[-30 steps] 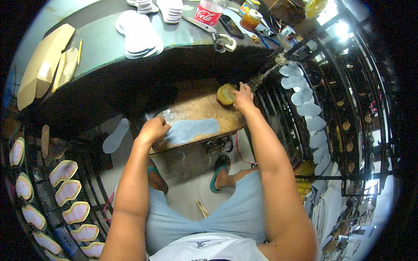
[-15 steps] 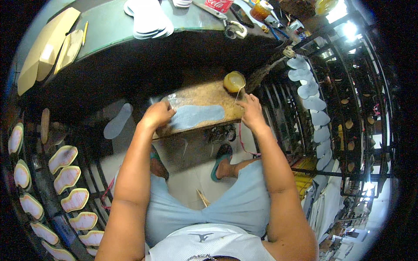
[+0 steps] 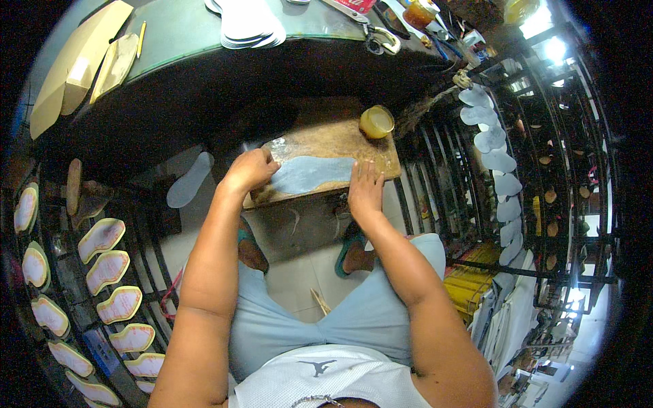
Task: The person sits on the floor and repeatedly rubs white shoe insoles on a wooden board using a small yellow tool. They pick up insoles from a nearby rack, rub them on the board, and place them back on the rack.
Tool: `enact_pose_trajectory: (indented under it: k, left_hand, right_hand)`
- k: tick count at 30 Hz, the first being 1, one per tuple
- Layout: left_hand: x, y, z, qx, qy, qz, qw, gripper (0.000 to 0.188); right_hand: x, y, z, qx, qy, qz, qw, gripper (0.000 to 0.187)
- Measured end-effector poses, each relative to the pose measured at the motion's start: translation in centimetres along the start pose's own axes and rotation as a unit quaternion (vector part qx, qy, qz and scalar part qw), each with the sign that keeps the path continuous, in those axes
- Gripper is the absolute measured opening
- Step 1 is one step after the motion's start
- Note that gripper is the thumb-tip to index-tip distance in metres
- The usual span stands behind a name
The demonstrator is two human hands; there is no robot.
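A grey-blue shoe insole (image 3: 313,173) lies flat on a worn wooden board (image 3: 333,139) in front of me. My left hand (image 3: 253,170) is closed at the insole's left end, its fingers curled and pinching the edge. At the opposite end my right hand (image 3: 367,189) rests with fingers stretched out, the tips on the insole and the wood beside it. Behind the right hand stands a small round tub of yellowish glue (image 3: 377,122), near the board's far right corner.
Another grey insole (image 3: 190,180) lies left of the board. Patterned insoles (image 3: 119,304) fill racks at the left; grey ones (image 3: 498,161) line a rack at the right. The glass-topped table (image 3: 183,41) beyond bears stacked white insoles (image 3: 252,24), scissors (image 3: 381,39) and a pencil (image 3: 141,39).
My right hand has moved left and nearer, from beside the glue tub with a thin strand trailing, onto the insole's right end. My left hand stays at the left end.
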State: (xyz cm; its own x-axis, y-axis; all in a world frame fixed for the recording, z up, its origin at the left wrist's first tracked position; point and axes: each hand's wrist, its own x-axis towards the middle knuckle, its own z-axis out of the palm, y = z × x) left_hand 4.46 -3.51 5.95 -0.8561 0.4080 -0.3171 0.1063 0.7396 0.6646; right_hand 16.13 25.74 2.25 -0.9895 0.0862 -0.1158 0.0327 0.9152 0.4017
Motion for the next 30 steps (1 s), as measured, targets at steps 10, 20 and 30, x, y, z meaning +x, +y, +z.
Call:
enact_pose_trajectory:
  k: [10,20,30]
  left_hand:
    - [0.3,0.2,0.9,0.001,0.005,0.021,1.000,0.040]
    - [0.8,0.0,1.4,-0.002,0.009,0.022,1.000,0.041]
    - [0.9,-0.4,0.8,-0.008,0.035,0.030,0.999,0.039]
  right_hand:
    - [1.0,1.6,-0.5,-0.037,-0.017,0.003,0.999,0.066]
    - [2.4,-5.2,-1.8,0.009,0.073,-0.088,0.993,0.064]
    - [1.1,-10.9,-4.8,0.041,0.072,-0.187,0.979,0.067]
